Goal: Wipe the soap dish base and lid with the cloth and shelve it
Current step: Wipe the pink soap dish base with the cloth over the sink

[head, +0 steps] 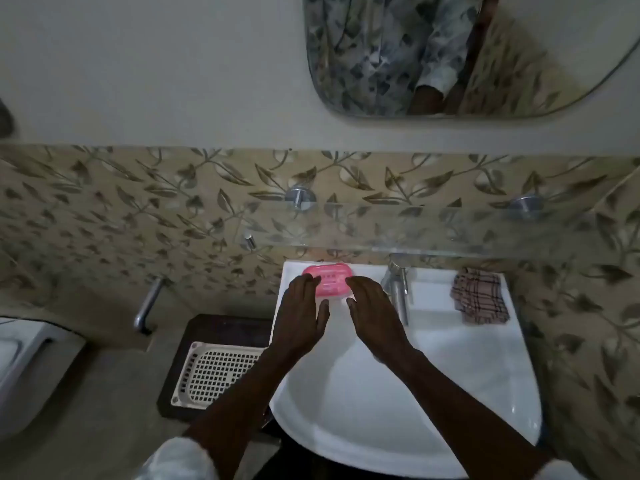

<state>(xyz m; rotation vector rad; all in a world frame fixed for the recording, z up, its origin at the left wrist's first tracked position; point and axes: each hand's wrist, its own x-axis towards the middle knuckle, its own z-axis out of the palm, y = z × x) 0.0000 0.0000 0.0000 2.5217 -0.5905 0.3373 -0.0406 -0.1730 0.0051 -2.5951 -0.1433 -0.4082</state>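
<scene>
Head view showed both grips held out over the sink [381, 410] toward the dish [330, 278], which sat on the sink's back ledge between the two sets of fingertips. The left grip [301, 313] had straight, spread fingers at the dish's left end, and the right grip [372, 313] mirrored it at the right end. Neither curled round anything, and whether the tips truly touched could not be told.

Lifting the dish looked like the step in hand. It would probably go best with thumbs under the near edge and fingers over the far edge, so base and lid rose together. One grip could then be freed for the cloth [479, 296], which lay crumpled beyond the tap [398, 292], to the right of the right grip. The shelf [415, 233] hung just above and beyond the fingertips, so a low lift toward the body seemed safest.

The sink was glossy white ceramic with a rounded bowl, likely slippery. The shelf was flat clear glass on round metal pegs. The cloth was a soft checked weave. The dish was translucent pink plastic, oval and slotted, and probably light and slick.
</scene>
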